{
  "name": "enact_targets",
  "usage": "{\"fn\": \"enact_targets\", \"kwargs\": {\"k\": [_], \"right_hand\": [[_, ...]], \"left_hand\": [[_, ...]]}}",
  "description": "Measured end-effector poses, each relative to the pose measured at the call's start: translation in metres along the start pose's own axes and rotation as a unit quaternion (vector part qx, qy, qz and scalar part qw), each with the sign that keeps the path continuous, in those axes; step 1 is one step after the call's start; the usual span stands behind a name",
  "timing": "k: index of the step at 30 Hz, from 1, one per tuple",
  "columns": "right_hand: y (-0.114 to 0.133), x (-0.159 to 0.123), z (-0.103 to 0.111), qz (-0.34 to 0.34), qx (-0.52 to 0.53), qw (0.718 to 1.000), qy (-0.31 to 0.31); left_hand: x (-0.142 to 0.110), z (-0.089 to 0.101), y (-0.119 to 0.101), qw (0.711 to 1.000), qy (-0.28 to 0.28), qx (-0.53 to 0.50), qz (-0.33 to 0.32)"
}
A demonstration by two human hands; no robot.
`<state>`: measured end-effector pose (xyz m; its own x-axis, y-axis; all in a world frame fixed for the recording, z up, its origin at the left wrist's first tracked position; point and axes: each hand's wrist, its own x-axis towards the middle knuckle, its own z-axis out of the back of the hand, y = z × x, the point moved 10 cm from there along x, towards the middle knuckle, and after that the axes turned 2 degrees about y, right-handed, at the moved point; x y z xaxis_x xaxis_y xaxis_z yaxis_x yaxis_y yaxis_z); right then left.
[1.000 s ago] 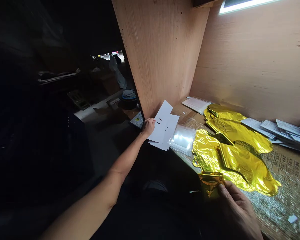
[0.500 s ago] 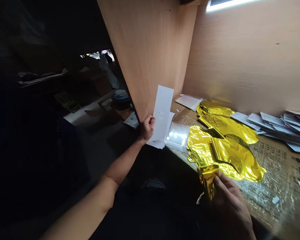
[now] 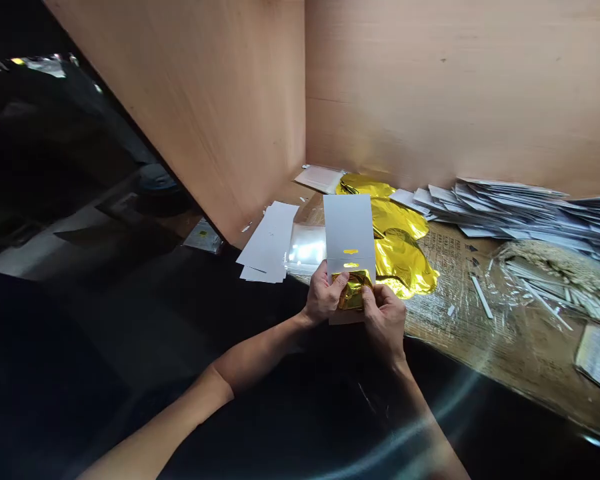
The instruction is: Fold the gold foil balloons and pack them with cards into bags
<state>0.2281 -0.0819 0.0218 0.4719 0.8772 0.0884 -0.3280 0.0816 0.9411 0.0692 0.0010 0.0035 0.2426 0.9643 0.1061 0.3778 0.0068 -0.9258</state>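
Note:
My left hand (image 3: 324,293) is closed on the left edge of a white card (image 3: 349,227), its thumb resting on a folded gold foil balloon (image 3: 353,295). The card stands upright and has a crease with two hanger-shaped slots, through which gold shows. From the other side my right hand (image 3: 386,319) pinches the folded balloon against the lower part of the card. Behind the card, flat gold foil balloons (image 3: 400,257) lie on the table, partly hidden by it.
Loose white cards (image 3: 270,240) lie at the table's left edge beside clear plastic bags (image 3: 307,247). A long pile of folded white cards (image 3: 500,207) runs along the back wall. White sticks (image 3: 483,297) and plastic wrap lie to the right. A wooden partition (image 3: 220,120) rises at the left.
My left hand has moved right with a white card, leaving other cards on the table. My right hand has brought the gold foil up against that card. The view has turned right.

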Motion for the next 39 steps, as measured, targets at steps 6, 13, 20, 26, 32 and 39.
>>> {"fn": "enact_targets", "kwargs": {"k": [6, 13, 20, 26, 32, 39], "right_hand": [[-0.024, 0.016, 0.018, -0.077, 0.129, 0.984, 0.098], [-0.027, 0.010, 0.012, -0.119, 0.289, 0.941, 0.130], [-0.046, 0.007, 0.030, -0.085, 0.292, 0.947, 0.100], [-0.056, 0.000, 0.036, -0.003, 0.249, 0.965, 0.078], [-0.082, 0.048, 0.112, 0.004, -0.047, 0.999, 0.007], [-0.129, 0.106, 0.238, -0.135, -0.535, 0.830, -0.079]], "left_hand": [[-0.008, -0.028, 0.032, 0.996, 0.067, 0.010, 0.061], [-0.019, -0.047, 0.039, 0.985, 0.124, 0.005, 0.117], [-0.025, -0.055, 0.045, 0.971, 0.138, -0.032, 0.192], [-0.037, -0.064, 0.060, 0.940, 0.169, -0.103, 0.278], [-0.014, -0.046, 0.067, 0.961, 0.136, -0.042, 0.239], [0.010, -0.026, 0.074, 0.950, 0.075, -0.081, 0.291]]}}
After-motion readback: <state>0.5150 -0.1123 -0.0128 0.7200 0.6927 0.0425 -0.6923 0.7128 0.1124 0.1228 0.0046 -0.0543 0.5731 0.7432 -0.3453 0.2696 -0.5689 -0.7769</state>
